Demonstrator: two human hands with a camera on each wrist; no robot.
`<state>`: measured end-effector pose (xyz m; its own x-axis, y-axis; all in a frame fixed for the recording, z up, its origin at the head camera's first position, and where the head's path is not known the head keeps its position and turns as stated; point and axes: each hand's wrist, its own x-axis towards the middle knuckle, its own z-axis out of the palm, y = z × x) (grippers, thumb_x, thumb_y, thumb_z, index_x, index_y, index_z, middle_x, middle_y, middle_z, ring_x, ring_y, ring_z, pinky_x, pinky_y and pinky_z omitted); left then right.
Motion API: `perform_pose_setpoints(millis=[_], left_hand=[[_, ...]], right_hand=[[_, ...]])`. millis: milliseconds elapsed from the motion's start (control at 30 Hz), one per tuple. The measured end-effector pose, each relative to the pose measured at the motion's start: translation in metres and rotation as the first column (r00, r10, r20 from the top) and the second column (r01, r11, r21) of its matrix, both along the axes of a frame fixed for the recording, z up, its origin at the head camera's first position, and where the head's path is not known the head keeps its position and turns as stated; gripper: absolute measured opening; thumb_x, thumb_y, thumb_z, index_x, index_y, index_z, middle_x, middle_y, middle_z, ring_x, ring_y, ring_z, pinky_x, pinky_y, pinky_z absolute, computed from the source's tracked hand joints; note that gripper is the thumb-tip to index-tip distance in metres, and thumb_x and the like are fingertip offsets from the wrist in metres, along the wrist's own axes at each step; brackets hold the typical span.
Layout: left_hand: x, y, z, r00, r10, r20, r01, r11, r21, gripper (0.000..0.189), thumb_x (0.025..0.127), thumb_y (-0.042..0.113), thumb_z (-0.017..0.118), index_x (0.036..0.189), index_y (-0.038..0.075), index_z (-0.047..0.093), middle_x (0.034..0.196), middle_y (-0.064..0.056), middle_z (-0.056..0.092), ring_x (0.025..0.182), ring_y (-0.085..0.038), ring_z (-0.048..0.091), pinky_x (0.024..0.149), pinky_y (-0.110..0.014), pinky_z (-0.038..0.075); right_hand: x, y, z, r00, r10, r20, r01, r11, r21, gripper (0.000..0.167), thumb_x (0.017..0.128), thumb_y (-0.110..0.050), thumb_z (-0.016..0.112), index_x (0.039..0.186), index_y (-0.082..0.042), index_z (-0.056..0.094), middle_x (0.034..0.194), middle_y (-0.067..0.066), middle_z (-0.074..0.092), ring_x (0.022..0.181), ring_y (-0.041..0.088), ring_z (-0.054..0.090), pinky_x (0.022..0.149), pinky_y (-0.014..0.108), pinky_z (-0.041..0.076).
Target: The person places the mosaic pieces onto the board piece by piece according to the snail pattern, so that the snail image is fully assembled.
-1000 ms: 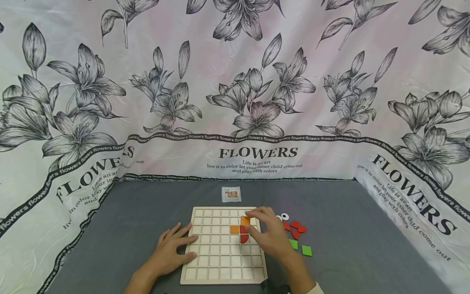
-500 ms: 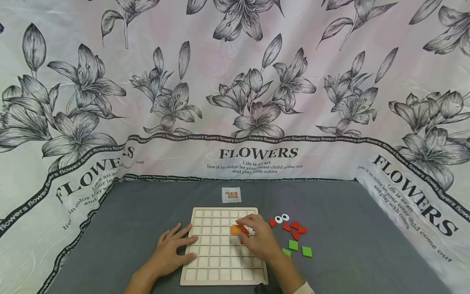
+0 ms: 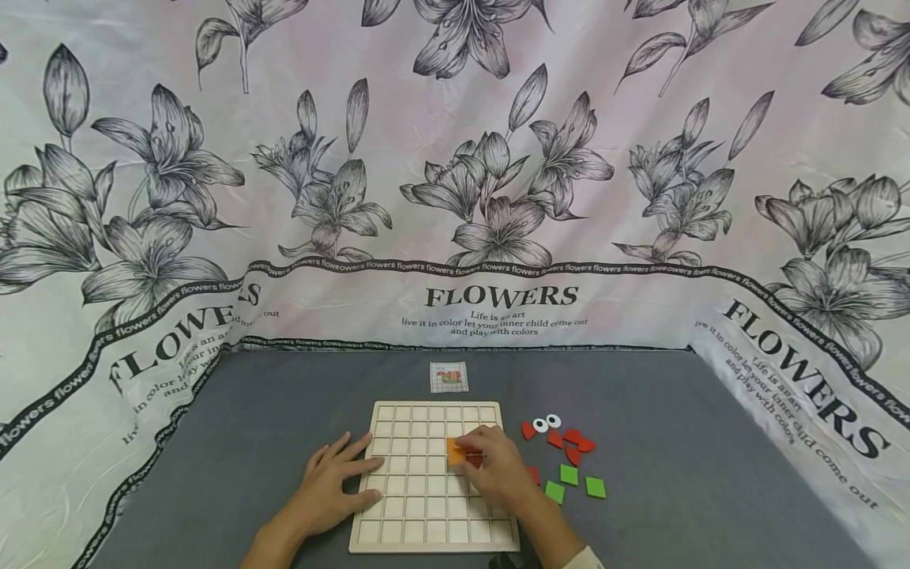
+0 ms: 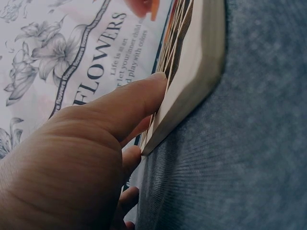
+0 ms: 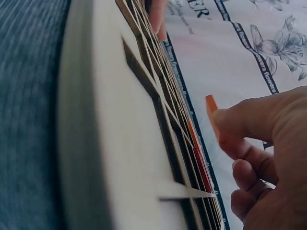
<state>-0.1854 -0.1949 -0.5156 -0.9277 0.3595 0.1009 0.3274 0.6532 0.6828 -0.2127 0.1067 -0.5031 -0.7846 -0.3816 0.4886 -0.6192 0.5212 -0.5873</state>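
Observation:
A pale wooden grid board [image 3: 415, 506] lies on the cloth. My left hand [image 3: 323, 490] rests at its left edge with fingers spread, the thumb touching the rim [image 4: 189, 84]. Above the board's right half, my right hand [image 3: 501, 470] pinches an orange square tile [image 5: 211, 112] between thumb and fingers, held tilted over the surface. Another orange tile [image 3: 451, 443] sits in the grid, partly covered by that hand in the head view. Red pieces [image 3: 474, 458] lie in the grid beside it, mostly hidden by the fingers.
Right of the board lie several red curved pieces [image 3: 573, 455], several green square tiles [image 3: 569, 475] and two white eye discs [image 3: 553, 421]. Beyond the board's far edge is a small picture card [image 3: 449, 378]. A flower-printed curtain [image 3: 498, 308] borders the grey cloth [image 3: 675, 474].
My right hand has carried the orange tile left and nearer to me over the board, uncovering loose pieces at the right. The left hand has stayed in place.

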Motion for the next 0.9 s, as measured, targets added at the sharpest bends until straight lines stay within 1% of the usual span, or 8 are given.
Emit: perform_pose_setpoints(millis=[100, 200, 467, 600, 767, 900], left_hand=[[0.000, 0.000, 0.000, 1.000, -0.004, -0.004, 0.004, 1.000, 0.002, 0.054, 0.083, 0.046, 0.073, 0.127, 0.016, 0.067, 0.151, -0.008, 0.036, 0.140, -0.043, 0.016, 0.107, -0.062, 0.002], [0.000, 0.001, 0.001, 1.000, -0.002, 0.001, 0.002, 1.000, 0.004, 0.054, 0.083, 0.046, 0.073, 0.127, 0.016, 0.067, 0.151, -0.007, 0.036, 0.141, -0.042, 0.016, 0.108, -0.061, 0.001], [0.000, 0.000, 0.001, 1.000, -0.009, -0.005, 0.009, 1.000, 0.006, 0.054, 0.083, 0.049, 0.071, 0.127, 0.017, 0.067, 0.151, -0.008, 0.036, 0.140, -0.044, 0.017, 0.106, -0.064, 0.002], [0.000, 0.000, 0.001, 1.000, -0.010, -0.001, 0.010, 1.000, 0.006, 0.055, 0.084, 0.049, 0.071, 0.128, 0.017, 0.067, 0.151, -0.008, 0.036, 0.140, -0.044, 0.017, 0.106, -0.064, 0.002], [0.000, 0.000, 0.001, 1.000, -0.013, -0.001, 0.013, 1.000, 0.005, 0.054, 0.084, 0.049, 0.071, 0.128, 0.017, 0.066, 0.151, -0.008, 0.036, 0.140, -0.044, 0.017, 0.106, -0.064, 0.002], [0.000, -0.001, 0.001, 1.000, -0.012, -0.007, 0.012, 1.000, 0.003, 0.055, 0.084, 0.049, 0.071, 0.128, 0.017, 0.067, 0.151, -0.008, 0.036, 0.140, -0.044, 0.017, 0.106, -0.064, 0.002]], right_hand=[[-0.001, 0.000, -0.004, 0.999, 0.007, -0.032, -0.006, 1.000, 0.012, 0.026, 0.072, 0.000, 0.081, 0.096, -0.005, 0.075, 0.091, -0.003, 0.065, 0.081, 0.013, 0.052, 0.070, 0.029, 0.047], [-0.002, 0.000, -0.006, 0.999, 0.011, -0.044, -0.010, 0.999, 0.033, 0.026, 0.072, -0.002, 0.081, 0.097, -0.005, 0.075, 0.090, -0.003, 0.064, 0.081, 0.012, 0.051, 0.068, 0.029, 0.047], [-0.001, -0.002, -0.009, 1.000, 0.002, -0.012, -0.001, 0.994, 0.105, 0.026, 0.073, -0.001, 0.078, 0.099, -0.005, 0.074, 0.092, -0.003, 0.063, 0.083, 0.013, 0.050, 0.069, 0.029, 0.047], [0.000, -0.002, -0.008, 1.000, -0.010, -0.001, 0.010, 0.993, 0.120, 0.027, 0.073, -0.001, 0.077, 0.100, -0.005, 0.074, 0.093, -0.003, 0.062, 0.084, 0.013, 0.050, 0.070, 0.029, 0.047], [0.002, 0.000, -0.001, 1.000, -0.011, -0.003, 0.011, 0.995, 0.103, 0.029, 0.074, 0.001, 0.075, 0.102, -0.004, 0.074, 0.095, -0.002, 0.062, 0.086, 0.015, 0.051, 0.072, 0.032, 0.048], [0.005, 0.007, 0.011, 0.999, -0.030, 0.044, 0.028, 0.998, 0.058, 0.028, 0.078, 0.000, 0.075, 0.105, -0.005, 0.073, 0.100, -0.003, 0.062, 0.092, 0.016, 0.052, 0.076, 0.037, 0.049]])
